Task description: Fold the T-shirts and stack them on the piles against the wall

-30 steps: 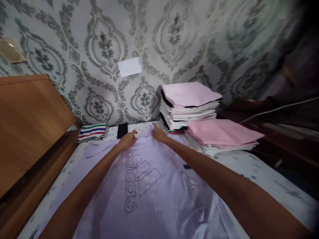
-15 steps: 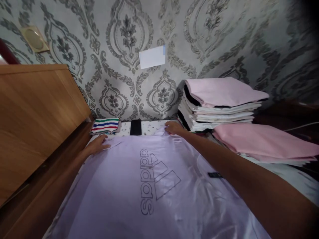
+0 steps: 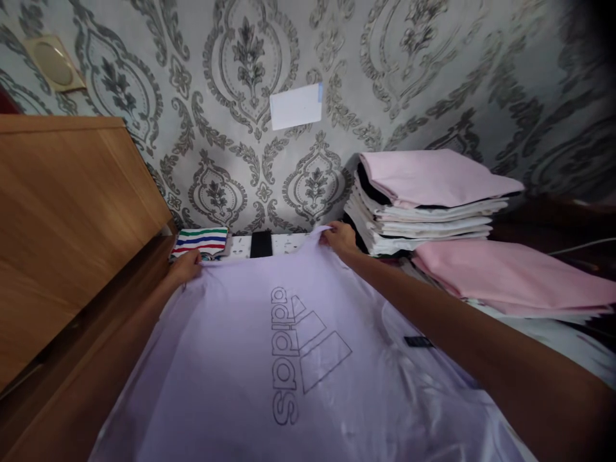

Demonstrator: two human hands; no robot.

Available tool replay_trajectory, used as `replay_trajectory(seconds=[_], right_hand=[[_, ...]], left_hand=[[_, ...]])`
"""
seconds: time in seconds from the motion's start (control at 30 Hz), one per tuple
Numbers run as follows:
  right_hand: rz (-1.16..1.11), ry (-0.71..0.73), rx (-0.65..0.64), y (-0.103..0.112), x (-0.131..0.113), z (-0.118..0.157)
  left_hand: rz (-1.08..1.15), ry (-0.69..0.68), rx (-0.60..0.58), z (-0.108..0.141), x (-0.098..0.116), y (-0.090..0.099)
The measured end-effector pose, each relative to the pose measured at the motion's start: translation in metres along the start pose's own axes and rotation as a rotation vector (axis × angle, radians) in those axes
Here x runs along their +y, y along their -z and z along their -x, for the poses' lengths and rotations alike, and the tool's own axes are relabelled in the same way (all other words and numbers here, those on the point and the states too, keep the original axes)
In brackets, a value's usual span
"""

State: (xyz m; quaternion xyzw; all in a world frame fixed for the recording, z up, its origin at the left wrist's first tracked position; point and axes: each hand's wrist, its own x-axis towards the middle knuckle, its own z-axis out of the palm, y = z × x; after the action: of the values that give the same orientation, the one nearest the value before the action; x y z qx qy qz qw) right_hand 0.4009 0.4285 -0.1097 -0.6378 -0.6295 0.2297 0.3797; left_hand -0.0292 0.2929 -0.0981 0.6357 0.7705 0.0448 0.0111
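Gray wallpaper (image 3: 260,170) with big leafy swirls fills the wall past both hands. On that wall, above and between the hands, is a blank white card (image 3: 296,108) with a bit of blue at one corner. High up beyond the left hand is a square plate (image 3: 56,64) with a round middle.

The person's left hand (image 3: 187,266) is closed, with its fingers clamped on the far left edge of a lilac adidas shirt (image 3: 226,366). The right hand (image 3: 341,237) is closed too, pinching the far right edge, where the cloth goes up in a little point. The two hands are well apart. The shirt is spread out between the hands and toward the person, and its adidas letters run sideways. A small black tag (image 3: 418,341) shows on it, nearer to the person than the right hand and beside the right arm.

Just past the left hand is a folded striped cloth (image 3: 199,240), with green, blue and red lines on white. Between the hands, a little farther off, is a flat black thing (image 3: 261,244), maybe a phone. To the left of the left hand is a brown wooden panel (image 3: 72,224).

Right of the right hand is a tall stack of folded cloths (image 3: 437,176), pale pink on top. Nearer than that stack is a lower pink folded cloth (image 3: 510,273).
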Motion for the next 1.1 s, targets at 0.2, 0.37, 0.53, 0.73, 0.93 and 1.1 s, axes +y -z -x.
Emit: replay_trajectory(seconds=[0.2, 0.37, 0.53, 0.73, 0.93, 1.1], right_hand=[[0.093, 0.05, 0.05, 0.006, 0.001, 0.009], [0.168, 0.143, 0.003, 0.009, 0.005, 0.012], [0.295, 0.178, 0.002, 0.019, 0.0, 0.013], [0.39, 0.179, 0.033, 0.034, -0.012, 0.019], [0.414, 0.319, -0.008, 0.064, -0.03, 0.035], [0.469, 0.427, -0.041, 0.112, -0.032, 0.097]], left_hand=[[-0.123, -0.017, 0.052, 0.002, 0.018, 0.002], [-0.169, -0.178, 0.037, 0.0, 0.032, -0.002], [-0.211, -0.287, -0.024, -0.009, 0.036, -0.004], [-0.237, -0.353, -0.105, -0.017, 0.04, 0.005], [-0.109, -0.284, -0.047, 0.016, 0.041, 0.034], [-0.106, -0.41, 0.181, 0.071, 0.018, 0.046]])
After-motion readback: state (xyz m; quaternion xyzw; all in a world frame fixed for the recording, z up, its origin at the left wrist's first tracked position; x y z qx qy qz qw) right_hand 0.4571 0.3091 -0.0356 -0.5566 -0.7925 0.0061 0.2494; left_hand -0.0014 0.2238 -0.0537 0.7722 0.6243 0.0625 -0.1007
